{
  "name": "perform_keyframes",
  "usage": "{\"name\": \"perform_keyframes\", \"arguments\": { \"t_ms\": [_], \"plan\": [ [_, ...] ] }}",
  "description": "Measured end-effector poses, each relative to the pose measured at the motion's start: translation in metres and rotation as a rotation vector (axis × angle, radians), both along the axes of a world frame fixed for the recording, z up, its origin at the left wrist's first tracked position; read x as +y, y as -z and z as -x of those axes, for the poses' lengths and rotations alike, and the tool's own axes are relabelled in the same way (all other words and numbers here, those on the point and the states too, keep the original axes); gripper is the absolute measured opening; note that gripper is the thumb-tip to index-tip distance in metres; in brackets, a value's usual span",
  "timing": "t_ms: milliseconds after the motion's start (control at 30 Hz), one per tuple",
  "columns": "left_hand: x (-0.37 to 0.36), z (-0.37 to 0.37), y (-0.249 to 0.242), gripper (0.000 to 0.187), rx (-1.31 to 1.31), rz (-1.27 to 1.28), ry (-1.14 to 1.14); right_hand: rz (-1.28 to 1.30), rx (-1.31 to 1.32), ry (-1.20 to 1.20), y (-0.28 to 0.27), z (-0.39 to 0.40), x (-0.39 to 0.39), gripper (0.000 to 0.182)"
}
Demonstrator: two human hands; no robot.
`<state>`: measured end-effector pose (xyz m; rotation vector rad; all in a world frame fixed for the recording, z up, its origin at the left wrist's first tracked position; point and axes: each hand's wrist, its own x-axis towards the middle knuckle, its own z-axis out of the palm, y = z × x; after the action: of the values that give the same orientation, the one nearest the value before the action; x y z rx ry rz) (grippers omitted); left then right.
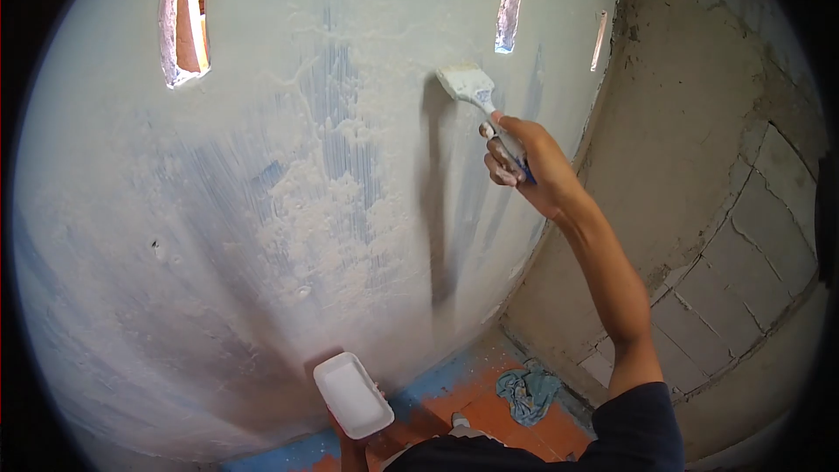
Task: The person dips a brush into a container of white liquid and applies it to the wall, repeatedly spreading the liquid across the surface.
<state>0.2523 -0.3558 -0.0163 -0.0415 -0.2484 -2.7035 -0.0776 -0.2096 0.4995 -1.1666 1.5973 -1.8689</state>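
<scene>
My right hand (517,156) is closed around the handle of a wide paintbrush (470,87), whose white-coated bristles are against or very near the wall (376,52). White paint marks the fingers. Low in the view, a white rectangular tray (353,393) is held up beside the wall by my left hand (382,392); only bits of its fingers show at the tray's right edge, the rest is hidden beneath. The wall carries uneven white paint with bluish streaks.
Narrow openings pierce the wall at the upper left (188,17) and upper right (509,2). A rough unpainted wall (673,122) with exposed blocks stands at the right. A crumpled blue-green cloth (528,392) lies on the orange and blue floor (472,385).
</scene>
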Motion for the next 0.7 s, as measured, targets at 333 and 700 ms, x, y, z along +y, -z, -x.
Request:
{"name": "perform_keyframes", "arguments": {
  "t_ms": [333,700],
  "plan": [
    [0.007,-0.010,0.016,0.104,0.004,0.025,-0.029,-0.551,-0.536,-0.034,0.323,0.009,0.014,0.026],
    [-0.006,0.007,0.032,0.102,-0.074,0.127,0.096,-0.121,-0.226,-0.093,-0.025,0.010,0.008,0.022]
  ]
}}
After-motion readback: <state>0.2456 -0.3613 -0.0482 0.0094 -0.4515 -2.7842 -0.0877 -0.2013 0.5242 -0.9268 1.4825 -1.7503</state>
